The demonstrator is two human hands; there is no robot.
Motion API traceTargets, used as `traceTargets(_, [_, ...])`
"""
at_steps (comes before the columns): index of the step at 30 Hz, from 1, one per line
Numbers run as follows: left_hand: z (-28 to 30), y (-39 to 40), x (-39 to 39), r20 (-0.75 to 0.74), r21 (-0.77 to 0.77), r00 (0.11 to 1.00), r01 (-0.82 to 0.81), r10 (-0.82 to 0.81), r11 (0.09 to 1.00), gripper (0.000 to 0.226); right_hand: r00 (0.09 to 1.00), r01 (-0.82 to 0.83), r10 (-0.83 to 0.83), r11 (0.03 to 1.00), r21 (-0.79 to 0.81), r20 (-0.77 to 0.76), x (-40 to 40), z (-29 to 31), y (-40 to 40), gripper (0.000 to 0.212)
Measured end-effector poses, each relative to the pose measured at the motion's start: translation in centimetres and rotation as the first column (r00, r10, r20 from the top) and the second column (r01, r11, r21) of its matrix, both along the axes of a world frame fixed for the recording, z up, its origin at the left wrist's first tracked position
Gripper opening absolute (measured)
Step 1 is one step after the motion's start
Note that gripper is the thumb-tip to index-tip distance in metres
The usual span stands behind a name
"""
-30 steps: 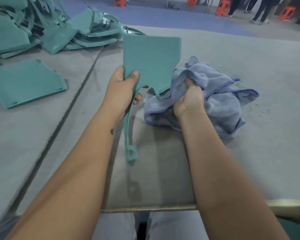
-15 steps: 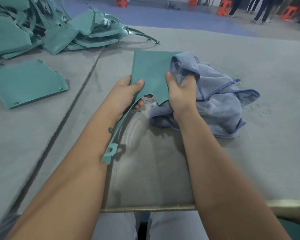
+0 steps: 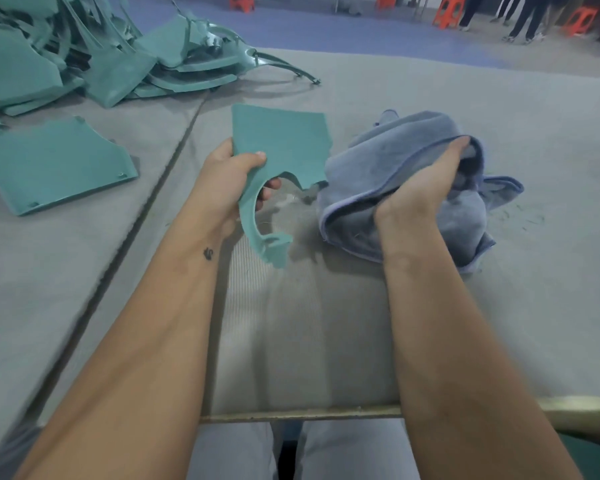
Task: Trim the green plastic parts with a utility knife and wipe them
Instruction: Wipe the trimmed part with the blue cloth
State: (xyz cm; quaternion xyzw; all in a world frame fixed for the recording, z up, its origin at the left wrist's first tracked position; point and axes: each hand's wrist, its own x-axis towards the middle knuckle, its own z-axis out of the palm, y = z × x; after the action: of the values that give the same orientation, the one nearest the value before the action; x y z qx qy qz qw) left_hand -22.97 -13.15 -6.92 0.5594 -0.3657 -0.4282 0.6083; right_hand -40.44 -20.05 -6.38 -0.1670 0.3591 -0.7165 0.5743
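My left hand (image 3: 234, 178) grips a flat green plastic part (image 3: 281, 143) by its left edge, thumb on top. The part has a broad panel and a thin curved arm ending in a hooked tab (image 3: 272, 249). It is held low over the grey table (image 3: 326, 323). My right hand (image 3: 426, 183) lies palm up inside a blue-grey cloth (image 3: 395, 161), which folds over the fingers and drapes on the table just right of the part. The cloth's edge touches the part's right corner. No utility knife is visible.
A heap of green plastic parts (image 3: 84, 53) fills the far left. One flat green part (image 3: 52, 164) lies alone on the left of the table. A dark seam (image 3: 153, 188) runs through the table. Orange stools (image 3: 449, 12) and people's legs (image 3: 530, 15) stand beyond.
The right hand has drawn the cloth off the part and away to the right. The left hand has turned the part flatter, swinging its curved arm to the right.
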Motion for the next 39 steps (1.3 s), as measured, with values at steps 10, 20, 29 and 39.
traceTargets(10, [-0.3, -0.4, -1.7, -0.215, -0.114, 0.956, 0.179, -0.200, 0.977, 0.046, 0.464, -0.511, 0.386, 0.852, 0.115, -0.797, 3.3, 0.4, 2.2, 0.041])
traceTargets(20, [-1.3, -0.4, -1.8, -0.392, -0.171, 0.881, 0.213, -0.265, 0.962, 0.066, 0.318, -0.736, 0.316, 0.676, -0.023, -0.894, 5.5, -2.0, 3.1, 0.027])
traceTargets(29, [-1.7, -0.2, -1.0, -0.247, -0.201, 0.900, 0.316, -0.360, 0.927, 0.074, -0.121, -0.428, 0.186, 0.877, 0.221, -0.975, 3.8, -2.1, 0.9, 0.052])
traceTargets(39, [-2.0, -0.2, -1.8, -0.364, -0.206, 0.884, 0.232, -0.294, 0.951, 0.047, 0.405, -0.689, 0.054, 0.674, -0.266, -0.913, 6.3, -2.8, 3.5, 0.014])
